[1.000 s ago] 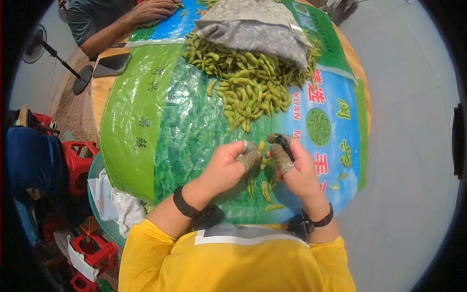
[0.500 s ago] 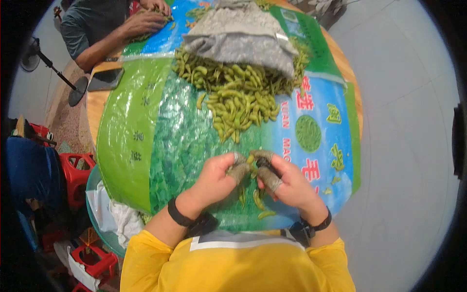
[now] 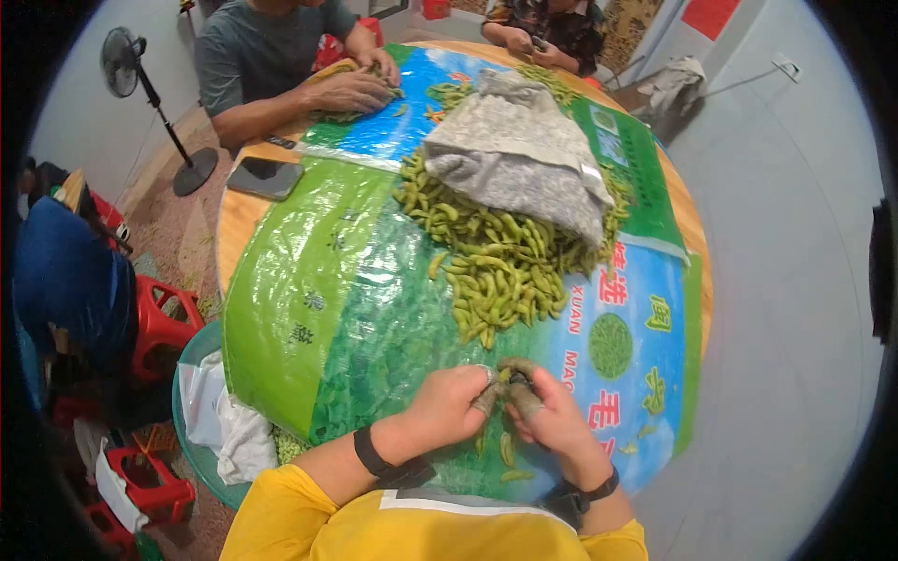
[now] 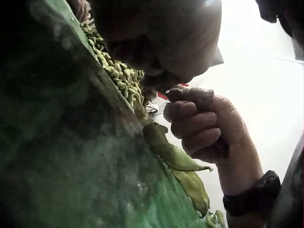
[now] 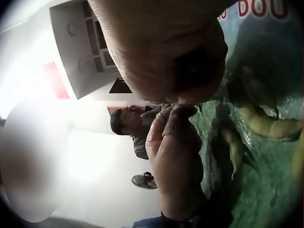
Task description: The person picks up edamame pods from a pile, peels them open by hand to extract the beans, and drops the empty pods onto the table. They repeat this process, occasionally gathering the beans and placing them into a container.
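Looks like a home, a plain living room; small workroom not ruled out. Round wooden table (image 3: 241, 224) under printed produce sacks (image 3: 374, 313), heaped with bean pods (image 3: 510, 290). Standing fan (image 3: 122, 62) near pale wall (image 3: 89, 103). Red plastic stool (image 3: 159, 327) close by, phone (image 3: 266, 178) at table's edge. Wall socket (image 3: 787, 67), red paper (image 3: 709, 14). Person in grey T-shirt (image 3: 257, 61) at the far side, everyday clothes.

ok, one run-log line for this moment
left hand: pinching edamame pod, mostly hidden; right hand: at same pod; loose pods: near hands; pod heap: partly under gray cloth
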`<state>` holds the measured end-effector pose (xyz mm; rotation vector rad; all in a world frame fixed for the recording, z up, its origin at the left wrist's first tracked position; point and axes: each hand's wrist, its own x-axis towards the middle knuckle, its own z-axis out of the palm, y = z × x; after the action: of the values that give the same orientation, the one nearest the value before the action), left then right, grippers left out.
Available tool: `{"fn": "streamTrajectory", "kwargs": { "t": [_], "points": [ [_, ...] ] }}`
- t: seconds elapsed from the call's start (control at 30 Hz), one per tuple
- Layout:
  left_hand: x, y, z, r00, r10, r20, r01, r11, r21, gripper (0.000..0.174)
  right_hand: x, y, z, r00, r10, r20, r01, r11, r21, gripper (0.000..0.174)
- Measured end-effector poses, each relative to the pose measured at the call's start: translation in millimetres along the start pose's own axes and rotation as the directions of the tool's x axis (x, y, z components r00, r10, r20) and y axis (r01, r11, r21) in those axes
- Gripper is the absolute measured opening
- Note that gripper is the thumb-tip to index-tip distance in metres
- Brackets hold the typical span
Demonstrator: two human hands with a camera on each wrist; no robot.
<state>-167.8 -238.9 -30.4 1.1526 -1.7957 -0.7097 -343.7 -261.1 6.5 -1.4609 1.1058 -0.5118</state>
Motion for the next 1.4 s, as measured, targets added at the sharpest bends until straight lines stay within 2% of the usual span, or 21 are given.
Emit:
{"fn": "streamTrajectory", "kwargs": {
  "t": [0.07,0.13,0.17,0.2,0.23,0.27,0.3,0.33,0.37,0.47,0.6,0.67,0.7,0.8,0.93,1.0,1.13,1.2,1.23,1.3,1.4],
  "points": [
    [0,0,0,0.998,-0.054,0.016,0.055,0.99,-0.131,0.013,-7,-15,-7,0.933,0.293,0.209,-0.36,0.774,0.521,0.033],
    [0,3,5,0.949,-0.273,0.159,0.299,0.611,-0.733,0.012,-9,-23,-4,0.924,0.328,0.196,-0.38,0.736,0.56,0.032],
    [0,1,2,0.948,-0.275,0.159,0.3,0.612,-0.732,0.012,-12,-16,-5,0.921,0.308,0.237,-0.386,0.663,0.642,0.032],
    [1,0,-2,0.876,-0.339,0.342,0.464,0.402,-0.789,0.014,-13,-13,-5,0.919,0.284,0.274,-0.393,0.581,0.713,0.032],
    [2,-2,-6,0.775,-0.354,0.524,0.603,0.165,-0.781,0.016,-13,-12,-2,0.918,0.285,0.277,-0.395,0.58,0.712,0.032],
    [3,-3,-7,0.771,-0.359,0.526,0.606,0.16,-0.779,0.016,-14,-14,4,0.967,0.215,0.138,-0.255,0.778,0.575,0.031],
    [4,-5,-8,0.751,-0.311,0.583,0.615,0.008,-0.789,0.016,-16,-15,8,0.994,0.11,0.017,-0.108,0.916,0.387,0.031],
    [4,-6,-8,0.728,-0.252,0.637,0.621,-0.149,-0.769,0.015,-17,-18,6,0.992,0.125,0.015,-0.121,0.91,0.397,0.031],
    [2,-4,-8,0.708,-0.252,0.66,0.639,-0.168,-0.75,0.015,-17,-22,0,0.991,0.131,-0.006,-0.12,0.92,0.373,0.031],
    [5,1,-7,0.677,-0.248,0.693,0.683,-0.141,-0.717,0.016,-11,-23,-7,0.974,0.211,-0.085,-0.154,0.887,0.435,0.024],
    [6,2,-7,0.653,-0.152,0.742,0.707,-0.229,-0.669,0.016,-9,-14,-6,0.974,0.225,-0.009,-0.186,0.825,0.533,0.015],
    [10,16,-7,0.76,-0.421,0.495,0.648,0.425,-0.632,0.016,-9,-14,-8,0.978,0.206,-0.013,-0.168,0.83,0.532,0.013],
    [7,9,-7,0.82,-0.363,0.443,0.565,0.637,-0.524,0.016,-10,-11,-8,0.978,0.209,-0.023,-0.169,0.848,0.502,0.013],
    [5,9,-5,0.858,-0.331,0.394,0.481,0.786,-0.388,0.015,-11,-6,-3,0.976,0.205,-0.068,-0.169,0.922,0.349,0.015],
    [5,7,-4,0.862,-0.284,0.419,0.456,0.794,-0.401,0.017,-9,-3,-7,0.973,0.23,0.007,-0.208,0.867,0.453,0.015],
    [4,5,0,0.874,-0.258,0.411,0.467,0.679,-0.566,0.018,-9,3,-10,0.965,0.246,0.092,-0.255,0.791,0.557,0.015],
    [5,4,0,0.816,-0.332,0.472,0.573,0.57,-0.589,0.017,-8,2,-7,0.953,0.291,0.086,-0.294,0.813,0.502,0.016],
    [4,-3,-3,0.656,-0.4,0.64,0.732,0.132,-0.668,0.017,-8,-1,0,0.988,0.111,-0.103,-0.081,0.962,0.261,0.017],
    [4,0,-1,0.672,-0.427,0.605,0.719,0.178,-0.672,0.017,-10,1,1,0.987,0.118,-0.107,-0.086,0.96,0.267,0.017],
    [4,4,0,0.67,-0.473,0.573,0.717,0.211,-0.664,0.017,-12,4,4,0.933,-0.3,-0.2,0.213,0.907,-0.364,0.017],
    [4,10,3,0.685,-0.531,0.499,0.707,0.32,-0.63,0.017,-18,5,4,0.888,-0.425,-0.178,0.272,0.796,-0.541,0.018]
  ]
}}
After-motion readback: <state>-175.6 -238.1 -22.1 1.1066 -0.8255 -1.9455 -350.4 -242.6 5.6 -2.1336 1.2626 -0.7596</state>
